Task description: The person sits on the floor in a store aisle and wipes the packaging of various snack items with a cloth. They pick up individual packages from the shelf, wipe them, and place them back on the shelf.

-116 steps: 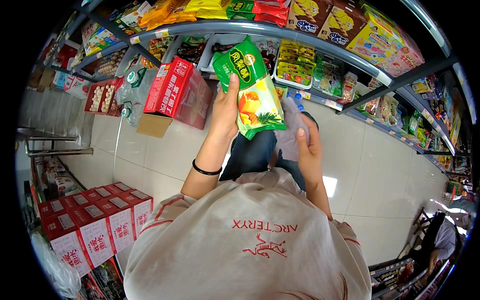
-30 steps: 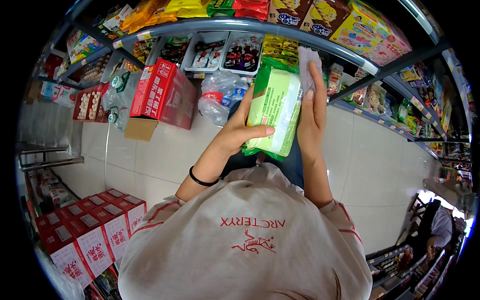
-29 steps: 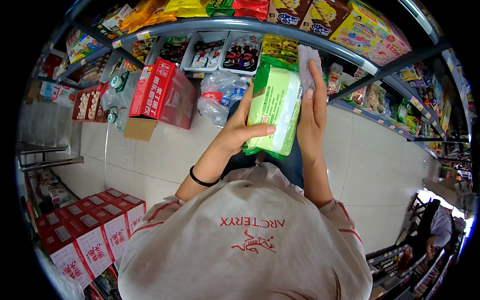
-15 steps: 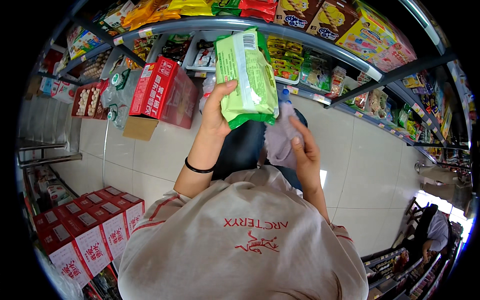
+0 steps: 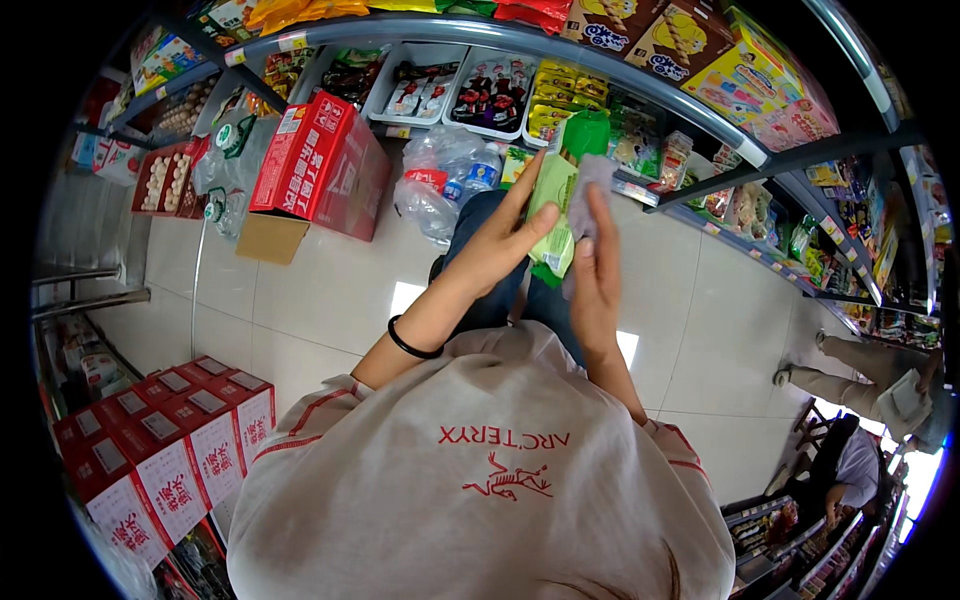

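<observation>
Head view, packet (image 5: 558, 192), floor (image 5: 740, 340) alongside, shelf edge (image 5: 480, 32)

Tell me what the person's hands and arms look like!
The left hand and right hand wear no gloves. A thin, round black band circles the left forearm; none shows on the right. Short, pale beige fabric sleeves with thin red lines leave both forearms bare.

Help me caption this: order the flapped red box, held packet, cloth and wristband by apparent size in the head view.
Largest to smallest:
1. flapped red box
2. held packet
3. cloth, partly hidden
4. wristband
</observation>
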Action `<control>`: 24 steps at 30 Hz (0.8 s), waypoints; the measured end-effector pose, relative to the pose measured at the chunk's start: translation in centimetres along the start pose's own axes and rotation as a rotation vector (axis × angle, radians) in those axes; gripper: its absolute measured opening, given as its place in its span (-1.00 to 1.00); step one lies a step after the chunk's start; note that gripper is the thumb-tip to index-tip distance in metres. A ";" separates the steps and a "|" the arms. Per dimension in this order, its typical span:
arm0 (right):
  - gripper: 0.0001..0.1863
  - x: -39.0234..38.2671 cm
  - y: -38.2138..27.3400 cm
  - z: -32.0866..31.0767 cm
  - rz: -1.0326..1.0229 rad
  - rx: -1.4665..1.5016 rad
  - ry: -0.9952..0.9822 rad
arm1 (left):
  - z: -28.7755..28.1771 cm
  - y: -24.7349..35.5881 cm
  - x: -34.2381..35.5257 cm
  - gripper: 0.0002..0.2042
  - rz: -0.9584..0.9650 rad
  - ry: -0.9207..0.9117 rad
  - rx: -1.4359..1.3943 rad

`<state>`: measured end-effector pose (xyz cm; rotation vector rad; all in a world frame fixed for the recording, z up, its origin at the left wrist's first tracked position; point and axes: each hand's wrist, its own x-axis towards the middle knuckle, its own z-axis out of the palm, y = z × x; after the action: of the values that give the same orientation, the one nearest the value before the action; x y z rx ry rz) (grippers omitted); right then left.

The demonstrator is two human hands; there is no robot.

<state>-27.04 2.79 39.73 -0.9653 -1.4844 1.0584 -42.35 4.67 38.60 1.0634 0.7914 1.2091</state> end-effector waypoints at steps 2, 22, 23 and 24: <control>-0.52 -0.1 0.0 0.2 -0.113 -0.348 -0.074 | 0.3 0.3 -0.3 -0.30 -0.047 -0.043 -0.097; -0.64 -1.1 2.6 -1.8 0.277 0.103 -0.383 | -9.4 0.2 -0.6 -0.30 -0.148 0.264 -0.682; -0.62 -1.3 3.7 -2.5 0.350 0.255 -0.308 | -10.1 0.4 -0.3 -0.27 -0.135 0.276 -0.732; -0.60 -1.2 4.5 -3.4 0.389 0.314 -0.238 | -9.3 2.1 0.5 -0.26 -0.158 0.131 -0.853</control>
<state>-23.25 3.42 35.37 -0.9454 -1.2880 1.6834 -51.49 7.17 37.50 0.2206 0.3669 1.3005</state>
